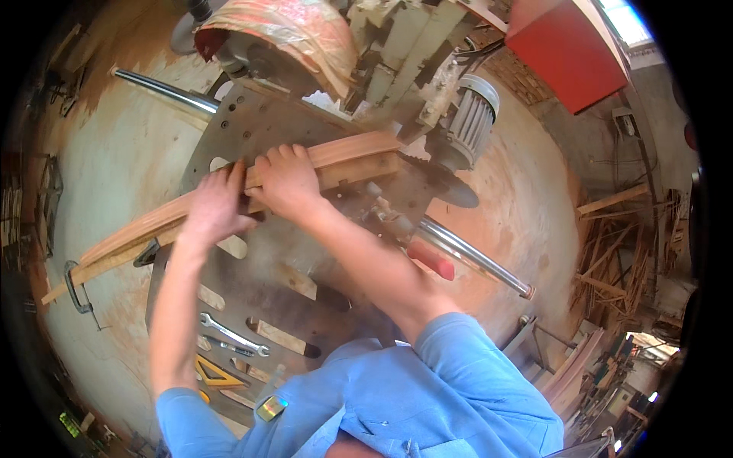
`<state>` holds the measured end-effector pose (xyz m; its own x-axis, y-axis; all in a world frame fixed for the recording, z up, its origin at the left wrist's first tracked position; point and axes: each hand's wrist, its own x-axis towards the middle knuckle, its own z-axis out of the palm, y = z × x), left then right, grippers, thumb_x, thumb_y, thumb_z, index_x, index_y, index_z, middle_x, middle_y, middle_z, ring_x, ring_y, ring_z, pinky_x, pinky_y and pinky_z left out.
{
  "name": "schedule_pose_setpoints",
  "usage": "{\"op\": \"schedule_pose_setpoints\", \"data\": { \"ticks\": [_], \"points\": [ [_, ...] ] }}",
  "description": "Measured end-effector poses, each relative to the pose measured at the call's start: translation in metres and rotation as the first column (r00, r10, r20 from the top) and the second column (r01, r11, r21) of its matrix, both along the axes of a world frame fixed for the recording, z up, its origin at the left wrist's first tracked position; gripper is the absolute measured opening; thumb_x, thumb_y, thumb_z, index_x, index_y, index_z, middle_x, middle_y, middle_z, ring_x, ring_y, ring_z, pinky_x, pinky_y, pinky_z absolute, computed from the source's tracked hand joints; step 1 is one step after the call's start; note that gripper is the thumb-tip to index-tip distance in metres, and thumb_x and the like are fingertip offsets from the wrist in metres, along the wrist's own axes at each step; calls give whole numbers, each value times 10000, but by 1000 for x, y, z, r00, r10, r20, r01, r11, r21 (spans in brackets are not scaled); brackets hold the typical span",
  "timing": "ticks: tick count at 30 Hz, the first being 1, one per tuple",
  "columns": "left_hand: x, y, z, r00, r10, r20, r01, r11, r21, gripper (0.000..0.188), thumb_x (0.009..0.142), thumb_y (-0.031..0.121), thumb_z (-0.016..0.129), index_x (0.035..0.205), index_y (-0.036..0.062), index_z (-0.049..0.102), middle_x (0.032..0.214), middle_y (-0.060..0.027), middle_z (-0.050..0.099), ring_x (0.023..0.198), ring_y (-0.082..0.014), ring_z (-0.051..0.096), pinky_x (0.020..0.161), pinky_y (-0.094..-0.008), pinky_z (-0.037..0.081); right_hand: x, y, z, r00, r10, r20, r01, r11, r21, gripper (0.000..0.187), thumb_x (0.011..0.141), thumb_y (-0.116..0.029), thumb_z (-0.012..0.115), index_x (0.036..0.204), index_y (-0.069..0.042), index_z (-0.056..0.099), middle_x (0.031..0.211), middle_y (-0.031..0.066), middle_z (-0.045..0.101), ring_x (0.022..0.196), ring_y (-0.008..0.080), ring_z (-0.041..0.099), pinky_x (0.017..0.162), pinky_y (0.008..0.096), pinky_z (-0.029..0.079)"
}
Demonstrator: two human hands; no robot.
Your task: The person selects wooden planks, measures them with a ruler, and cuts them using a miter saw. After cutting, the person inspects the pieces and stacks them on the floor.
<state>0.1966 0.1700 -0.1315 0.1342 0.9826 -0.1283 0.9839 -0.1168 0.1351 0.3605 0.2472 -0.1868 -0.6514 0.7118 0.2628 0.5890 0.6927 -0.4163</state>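
A long, reddish, slightly curved wooden strip (347, 149) runs slantwise across a steel machine table (259, 122). Along its near side lies a paler wooden piece (359, 169). My left hand (217, 204) is closed over the strip left of the table's middle, thumb on the near side. Right beside it, my right hand (288, 179) grips the same strip, fingers curled over its far edge. A C-clamp (72, 286) sits on the far left end of the wood. The strip's right end lies near a toothed cutting part (418, 153), partly hidden.
A grey motor (472, 122) and a wrapped round guard (290, 30) stand behind the table, with a red box (561, 53) at upper right. A wrench (233, 334) and yellow set square (217, 372) lie nearer me. Polished rods (485, 259) and a red handle (431, 261) stick out right.
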Motion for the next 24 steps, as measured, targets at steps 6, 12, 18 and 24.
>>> {"op": "schedule_pose_setpoints", "data": {
  "ticks": [6,12,18,24],
  "points": [
    [37,11,-26,981,124,-148,-119,992,42,955,561,396,888,1350,19,505,1076,-164,610,1034,-347,589,901,-454,453,44,-10,6,998,-24,-60,25,1000,18,756,714,-439,828,1294,-16,590,1294,196,566,1307,374,456,1158,506,285],
    [54,12,-27,978,121,-169,-118,993,29,954,539,390,876,1340,23,511,1099,-172,608,1050,-360,587,918,-468,458,84,5,13,976,-23,215,40,996,-74,948,696,-493,840,1434,-13,488,1417,204,496,1433,396,328,1224,529,181],
    [55,17,-20,977,129,-170,-125,992,33,971,534,435,892,1330,21,520,1095,-167,614,1060,-360,585,916,-464,457,74,5,-3,962,-68,265,50,996,73,667,843,-278,656,1428,-7,487,1432,192,498,1420,378,350,1228,505,177],
    [34,21,-17,979,114,-171,-111,993,29,980,525,430,901,1327,17,519,1090,-169,616,1067,-363,584,921,-461,452,51,6,-3,974,-82,210,53,989,141,573,848,-237,627,1369,-15,535,1318,148,566,1326,325,441,1213,474,212]
  ]
}}
